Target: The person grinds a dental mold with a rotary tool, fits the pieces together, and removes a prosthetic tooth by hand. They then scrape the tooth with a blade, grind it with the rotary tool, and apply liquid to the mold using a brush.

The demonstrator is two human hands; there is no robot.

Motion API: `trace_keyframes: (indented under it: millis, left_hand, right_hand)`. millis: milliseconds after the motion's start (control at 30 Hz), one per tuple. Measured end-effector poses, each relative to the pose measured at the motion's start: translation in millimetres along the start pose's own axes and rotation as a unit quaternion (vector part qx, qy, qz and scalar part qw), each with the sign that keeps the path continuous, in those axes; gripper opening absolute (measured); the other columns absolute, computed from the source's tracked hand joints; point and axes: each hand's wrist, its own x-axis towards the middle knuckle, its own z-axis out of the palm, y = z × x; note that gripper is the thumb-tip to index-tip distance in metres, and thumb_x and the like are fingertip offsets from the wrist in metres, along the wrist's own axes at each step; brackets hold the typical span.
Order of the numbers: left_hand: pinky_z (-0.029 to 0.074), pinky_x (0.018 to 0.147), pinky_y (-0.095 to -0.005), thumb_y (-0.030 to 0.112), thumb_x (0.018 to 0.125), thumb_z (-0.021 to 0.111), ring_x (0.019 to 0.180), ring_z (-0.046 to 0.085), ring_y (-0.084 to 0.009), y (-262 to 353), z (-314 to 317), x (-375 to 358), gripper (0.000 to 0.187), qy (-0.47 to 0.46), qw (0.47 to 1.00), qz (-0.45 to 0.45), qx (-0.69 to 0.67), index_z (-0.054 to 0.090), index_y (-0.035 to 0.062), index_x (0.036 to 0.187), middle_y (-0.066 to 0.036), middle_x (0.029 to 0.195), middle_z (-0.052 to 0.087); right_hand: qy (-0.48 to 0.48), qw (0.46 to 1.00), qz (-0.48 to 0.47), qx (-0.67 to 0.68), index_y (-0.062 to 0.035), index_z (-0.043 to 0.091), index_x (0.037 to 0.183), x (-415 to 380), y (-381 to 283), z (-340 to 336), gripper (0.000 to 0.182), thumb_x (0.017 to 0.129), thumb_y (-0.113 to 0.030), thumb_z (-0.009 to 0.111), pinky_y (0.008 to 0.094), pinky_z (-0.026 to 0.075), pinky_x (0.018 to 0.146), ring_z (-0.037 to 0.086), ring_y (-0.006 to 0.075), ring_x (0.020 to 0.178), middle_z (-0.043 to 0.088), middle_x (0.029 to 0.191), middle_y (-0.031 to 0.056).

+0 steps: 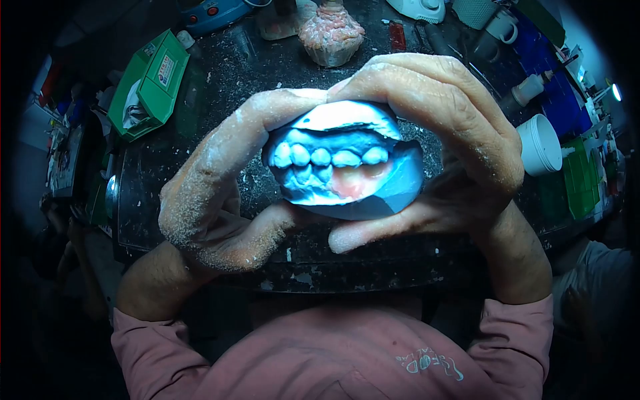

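Dental casts (pixel 347 160) are being clamped between the fingers and thumbs of our left hand (pixel 207 180) and right hand (pixel 467 120) above the black workbench (pixel 230 67), and we are seemingly checking the bite, with any next move calling for even, steady pressure.

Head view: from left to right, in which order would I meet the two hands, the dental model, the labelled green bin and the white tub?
By their middles: labelled green bin, left hand, dental model, right hand, white tub.

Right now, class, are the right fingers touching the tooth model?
Touching. The head view shows the right fingers against the top of the tooth model, no gap.
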Motion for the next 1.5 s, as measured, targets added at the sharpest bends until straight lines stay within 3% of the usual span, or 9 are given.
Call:
trace_keyframes:
  millis: [100, 867, 1100, 1200, 1233, 1267, 1367, 1433, 1500]
  left_hand:
    - [0.042, 0.105, -0.0407, 0.02, 0.085, 0.072, 0.125, 0.05, -0.0281, -4.6, 6.3, 2.6, 0.072, 0.038, 0.998, 0.051, -0.016, 0.033, -0.0042, 0.14, -0.022, 0.134, 0.048]
    - [0.042, 0.103, -0.0391, 0.036, 0.078, 0.079, 0.121, 0.052, -0.026, -12.4, 2.0, 2.4, 0.078, 0.024, 0.999, 0.032, 0.005, 0.039, 0.0029, 0.137, -0.02, 0.129, 0.052]
    - [0.045, 0.1, -0.0424, 0.02, 0.068, 0.086, 0.118, 0.053, -0.0293, -19.5, -2.1, 10.9, 0.084, 0.001, 0.981, 0.115, 0.153, 0.038, 0.0033, 0.135, -0.017, 0.127, 0.05]
    - [0.048, 0.097, -0.0399, 0.019, 0.069, 0.086, 0.117, 0.055, -0.0271, -11.4, 0.6, 9.2, 0.083, 0.013, 0.994, 0.072, 0.077, 0.037, 0.005, 0.135, -0.017, 0.128, 0.05]
    - [0.049, 0.096, -0.0393, 0.02, 0.07, 0.087, 0.116, 0.056, -0.0265, -19.3, 5.4, 11.3, 0.083, 0.031, 0.997, 0.074, 0.007, 0.037, 0.0054, 0.134, -0.017, 0.127, 0.051]
    - [0.052, 0.092, -0.0382, 0.023, 0.072, 0.086, 0.11, 0.059, -0.026, -26.9, 16.9, 12.2, 0.08, 0.087, 0.987, 0.074, -0.116, 0.037, 0.0055, 0.132, -0.015, 0.118, 0.053]
    - [0.058, 0.081, -0.035, 0.022, 0.078, 0.08, 0.098, 0.065, -0.0243, -23.3, 10.6, 7.9, 0.063, 0.118, 0.987, 0.029, -0.108, 0.044, 0.0022, 0.126, -0.017, 0.112, 0.058]
    - [0.051, 0.09, -0.0336, 0.009, 0.06, 0.091, 0.104, 0.06, -0.0215, -56.5, 3.1, 16.6, 0.087, 0.04, 0.981, 0.188, -0.03, 0.036, 0.0002, 0.127, -0.016, 0.116, 0.053]
    - [0.051, 0.092, -0.0346, 0.011, 0.061, 0.091, 0.109, 0.061, -0.0248, -33.0, 19.4, 21.2, 0.088, 0.084, 0.977, 0.182, -0.08, 0.034, 0.0003, 0.127, -0.015, 0.116, 0.053]
  right_hand:
    - [-0.011, 0.997, -0.072, -0.005, 0.0061, 0.059, 0.113, -2.5, 9.2, 0.2, 0.086, 0.051, -0.043, 0.091, 0.0383, 0.053, 0.084, 0.064, 0.0284, 0.098, 0.069, 0.1, 0.015]
    - [0.07, 0.996, -0.028, 0.037, -0.0022, 0.069, 0.103, -4.4, 8.2, 10.5, 0.055, 0.055, -0.02, 0.088, 0.0298, 0.055, 0.074, 0.066, 0.019, 0.086, 0.066, 0.089, 0.0098]
    - [-0.018, 0.993, -0.098, -0.062, -0.0026, 0.065, 0.111, -6.9, 12.1, 3.6, 0.057, 0.064, -0.027, 0.087, 0.0245, 0.053, 0.068, 0.058, 0.0171, 0.093, 0.064, 0.107, 0.0077]
    - [-0.027, 0.997, -0.059, -0.048, 0.0003, 0.055, 0.123, -0.2, 3.7, 0.8, 0.072, 0.068, -0.035, 0.084, 0.0285, 0.054, 0.075, 0.059, 0.0178, 0.092, 0.065, 0.113, 0.0127]
    - [-0.137, 0.981, 0.085, -0.106, 0.0011, 0.055, 0.122, 17.8, -19.8, -14.6, 0.072, 0.067, -0.035, 0.085, 0.0301, 0.054, 0.078, 0.06, 0.0198, 0.098, 0.066, 0.112, 0.014]
    - [-0.108, 0.989, 0.03, -0.096, 0.0015, 0.057, 0.119, 11.8, -12.2, -14.5, 0.069, 0.066, -0.033, 0.086, 0.0302, 0.055, 0.077, 0.061, 0.0213, 0.099, 0.065, 0.111, 0.0146]
    - [-0.055, 0.995, -0.068, -0.047, 0.0016, 0.062, 0.112, 3.8, 3.0, -10.4, 0.062, 0.062, -0.022, 0.089, 0.0314, 0.056, 0.074, 0.065, 0.0253, 0.092, 0.062, 0.104, 0.0153]
    - [-0.068, 0.985, -0.116, -0.109, -0.0021, 0.062, 0.113, 0.5, 6.3, -14.0, 0.058, 0.063, -0.018, 0.088, 0.0296, 0.056, 0.073, 0.065, 0.0243, 0.093, 0.061, 0.104, 0.0138]
    - [-0.076, 0.987, -0.091, -0.111, -0.0038, 0.063, 0.112, 3.3, -3.2, -15.3, 0.056, 0.064, -0.019, 0.087, 0.0311, 0.056, 0.075, 0.064, 0.0237, 0.094, 0.061, 0.104, 0.0124]
